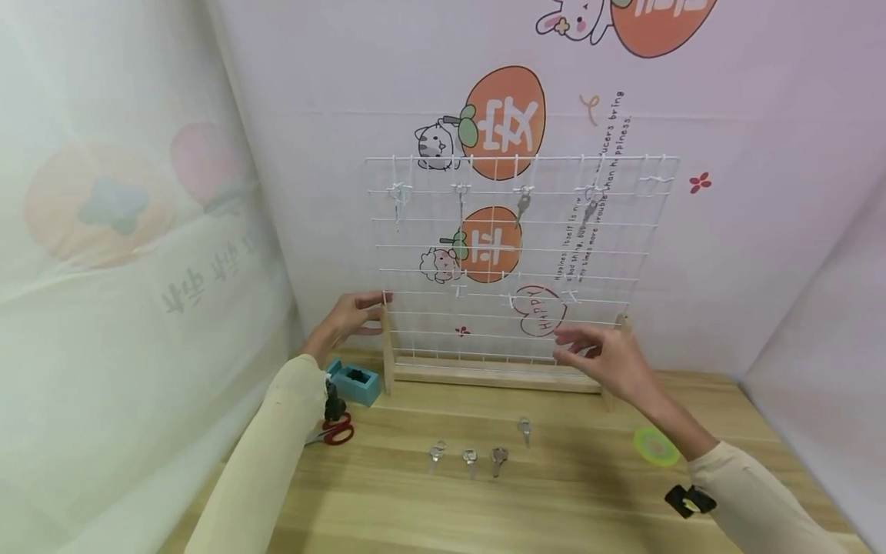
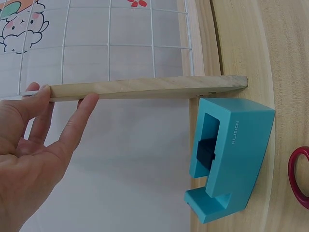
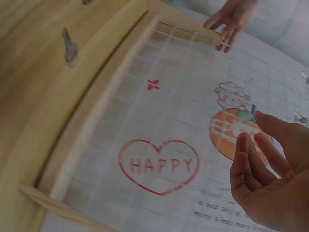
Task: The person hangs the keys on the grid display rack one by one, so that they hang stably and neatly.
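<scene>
A white wire grid rack [image 1: 498,377] on a wooden base stands against the patterned cloth. At its left side, my left hand [image 1: 349,315] pinches the upper end of the wooden post [image 2: 145,87] between thumb and fingers, and another fingertip touches the post's edge. My right hand [image 1: 609,358] hovers in front of the grid's lower right, fingers loosely bent and holding nothing. From white hooks near the grid's top hang a key [image 1: 524,204] and another key [image 1: 589,209]; what hangs on the left hooks is too thin to make out.
Several loose keys [image 1: 470,459] lie on the wooden table before the rack. A teal tape dispenser [image 2: 241,145] sits beside the left post, with red-handled scissors [image 1: 338,429] nearby. A yellow-green disc [image 1: 656,446] lies under the right forearm. Cloth walls close in the sides.
</scene>
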Motion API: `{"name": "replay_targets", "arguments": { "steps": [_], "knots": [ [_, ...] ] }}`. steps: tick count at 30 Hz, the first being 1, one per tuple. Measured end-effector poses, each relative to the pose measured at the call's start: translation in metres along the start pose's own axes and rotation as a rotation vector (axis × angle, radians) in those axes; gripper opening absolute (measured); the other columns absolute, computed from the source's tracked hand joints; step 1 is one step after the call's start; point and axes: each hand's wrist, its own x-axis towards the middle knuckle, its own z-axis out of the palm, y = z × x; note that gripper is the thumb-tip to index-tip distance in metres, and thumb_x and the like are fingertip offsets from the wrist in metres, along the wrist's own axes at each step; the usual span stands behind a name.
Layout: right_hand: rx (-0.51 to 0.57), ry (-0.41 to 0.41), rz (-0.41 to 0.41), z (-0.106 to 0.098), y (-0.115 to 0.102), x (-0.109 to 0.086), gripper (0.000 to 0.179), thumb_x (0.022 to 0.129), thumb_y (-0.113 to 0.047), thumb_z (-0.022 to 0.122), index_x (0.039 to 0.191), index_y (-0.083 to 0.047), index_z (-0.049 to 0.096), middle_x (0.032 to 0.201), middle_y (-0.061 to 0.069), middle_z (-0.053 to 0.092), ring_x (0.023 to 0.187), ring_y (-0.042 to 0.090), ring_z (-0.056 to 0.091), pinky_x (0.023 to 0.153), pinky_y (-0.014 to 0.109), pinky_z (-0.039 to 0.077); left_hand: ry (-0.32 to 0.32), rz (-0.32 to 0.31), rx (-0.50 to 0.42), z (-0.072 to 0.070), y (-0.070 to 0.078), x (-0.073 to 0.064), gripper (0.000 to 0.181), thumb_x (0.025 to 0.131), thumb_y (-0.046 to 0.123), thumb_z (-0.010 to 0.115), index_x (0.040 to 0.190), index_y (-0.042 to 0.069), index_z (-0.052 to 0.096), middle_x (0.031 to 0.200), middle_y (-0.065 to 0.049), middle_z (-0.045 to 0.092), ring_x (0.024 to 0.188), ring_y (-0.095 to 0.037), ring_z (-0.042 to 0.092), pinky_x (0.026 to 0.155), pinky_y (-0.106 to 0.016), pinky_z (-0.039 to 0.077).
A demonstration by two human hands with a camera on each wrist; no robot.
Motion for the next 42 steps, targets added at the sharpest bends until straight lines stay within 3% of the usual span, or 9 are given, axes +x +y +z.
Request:
{"name": "replay_targets", "arguments": {
  "steps": [7,15,21,29,38,42],
  "knots": [
    [0.094,-0.100,0.088,0.033,0.018,-0.019,0.028,0.091,-0.010,0.081,0.118,-0.003,0.075,0.103,0.010,0.078,0.084,0.016,0.074,0.071,0.022,0.062,0.003,-0.002,0.001,0.001,0.000,0.000,0.045,0.108,0.005,0.056,0.152,0.006,0.053,0.157,-0.013,0.049,0.136,-0.039,0.054,0.102,-0.052,0.056],
    [0.116,-0.104,0.034,0.068,0.045,-0.035,0.028,0.087,-0.007,0.084,0.113,0.003,0.076,0.099,0.015,0.078,0.080,0.015,0.074,0.072,0.026,0.064,0.010,0.000,0.024,0.002,0.000,0.000,0.044,0.108,0.006,0.056,0.152,0.007,0.054,0.158,-0.013,0.048,0.136,-0.038,0.054,0.100,-0.051,0.058],
    [0.117,-0.166,0.123,0.088,0.064,-0.045,0.027,0.088,-0.010,0.084,0.110,0.002,0.076,0.100,0.014,0.078,0.081,0.015,0.073,0.074,0.022,0.062,0.005,0.005,0.028,0.003,-0.001,0.000,0.044,0.108,0.005,0.054,0.153,0.007,0.053,0.158,-0.014,0.048,0.136,-0.038,0.054,0.102,-0.052,0.056],
    [0.177,-0.193,0.194,0.113,0.080,-0.055,0.027,0.089,-0.004,0.081,0.112,0.007,0.074,0.101,0.018,0.076,0.084,0.023,0.072,0.076,0.025,0.062,0.011,0.000,0.007,0.003,0.000,0.000,0.044,0.108,0.004,0.055,0.152,0.006,0.054,0.158,-0.014,0.049,0.137,-0.039,0.053,0.103,-0.054,0.056],
    [0.171,-0.183,0.276,0.139,0.092,-0.058,0.025,0.084,-0.001,0.084,0.106,0.005,0.075,0.096,0.015,0.076,0.080,0.018,0.069,0.069,0.019,0.059,0.001,0.002,0.002,0.002,0.001,-0.001,0.045,0.108,0.006,0.056,0.153,0.006,0.052,0.158,-0.014,0.048,0.138,-0.037,0.052,0.102,-0.052,0.056],
    [0.157,-0.184,0.242,0.143,0.095,-0.059,0.021,0.087,-0.001,0.081,0.106,0.007,0.076,0.096,0.015,0.076,0.080,0.018,0.069,0.068,0.019,0.059,0.000,0.008,-0.004,0.001,0.000,-0.001,0.044,0.108,0.007,0.056,0.152,0.005,0.052,0.158,-0.014,0.049,0.138,-0.037,0.052,0.103,-0.053,0.055]
  ]
}}
